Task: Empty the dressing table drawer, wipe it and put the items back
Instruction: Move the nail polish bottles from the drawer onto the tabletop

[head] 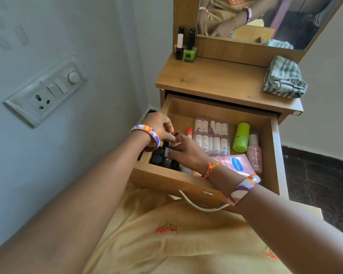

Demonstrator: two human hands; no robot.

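Note:
The wooden drawer [216, 113] of the dressing table is pulled out. It holds a clear pack of small tubes [211, 135], a green bottle [241, 137], a pink bottle [254, 154], a pink Vaseline tube [238, 164] and dark bottles [158, 156] in the left front corner. My left hand [160, 125] and my right hand [188, 153] meet over that left corner. Both pinch a small dark-capped bottle [175, 135] between the fingertips. Both wrists wear orange, white and purple bangles.
On the table top [216, 80] stand two nail polish bottles [189, 49] at the back left and a folded striped cloth [284, 78] at the right. A mirror [265, 16] rises behind. A wall socket panel [46, 91] is at the left. The drawer handle [202, 204] faces me.

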